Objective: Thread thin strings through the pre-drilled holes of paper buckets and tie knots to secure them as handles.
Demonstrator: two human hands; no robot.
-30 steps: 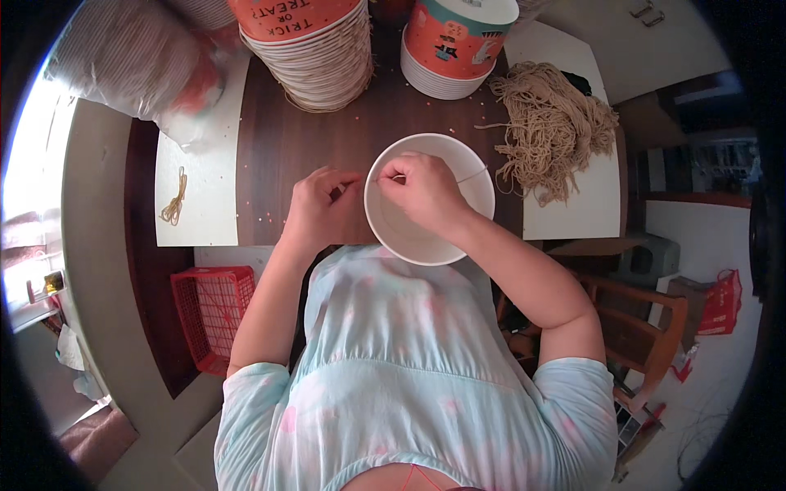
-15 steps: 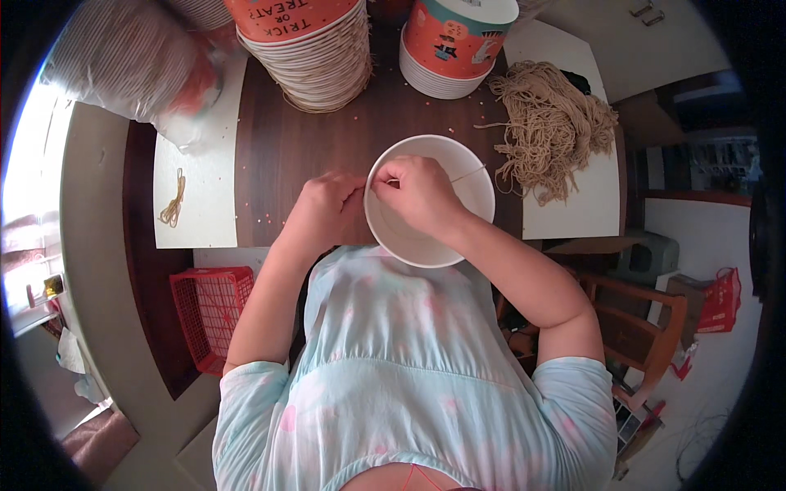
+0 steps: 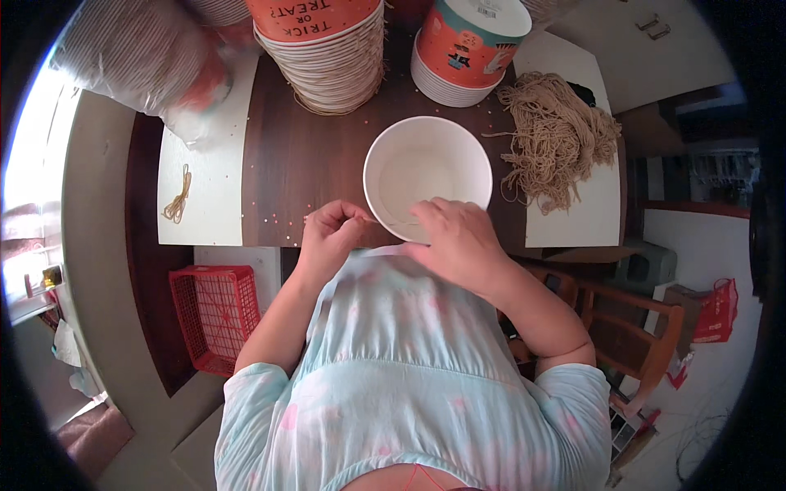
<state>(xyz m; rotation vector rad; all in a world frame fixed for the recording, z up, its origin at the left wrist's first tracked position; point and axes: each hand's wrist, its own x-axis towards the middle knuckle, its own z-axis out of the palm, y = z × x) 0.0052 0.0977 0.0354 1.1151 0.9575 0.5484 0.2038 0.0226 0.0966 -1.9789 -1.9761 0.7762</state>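
A white paper bucket (image 3: 427, 135) stands on the brown table in front of me, its open mouth facing up. My left hand (image 3: 332, 237) is just left of the bucket's near rim, thumb and forefinger pinched on a thin tan cord (image 3: 370, 220). Part of that cord shows against the bucket's inside near the front. Over the near right rim lies my right hand (image 3: 458, 245), gripping the wall with fingers inside and thumb outside. Its fingertips partly cover the cord, and the cord's far end is hidden.
A heap of tan cord (image 3: 557, 139) lies at the table's right. Behind stand a tall stack of orange buckets (image 3: 327, 74) and a shorter stack (image 3: 467, 57). Plastic-wrapped buckets (image 3: 139, 61) occupy the back left, above a small cord bundle (image 3: 178, 195). A red basket (image 3: 214, 315) sits below left.
My right hand has come out of the bucket onto its near right rim. My left hand has moved slightly down, off the bucket's side, drawing cord. The bucket appears turned.
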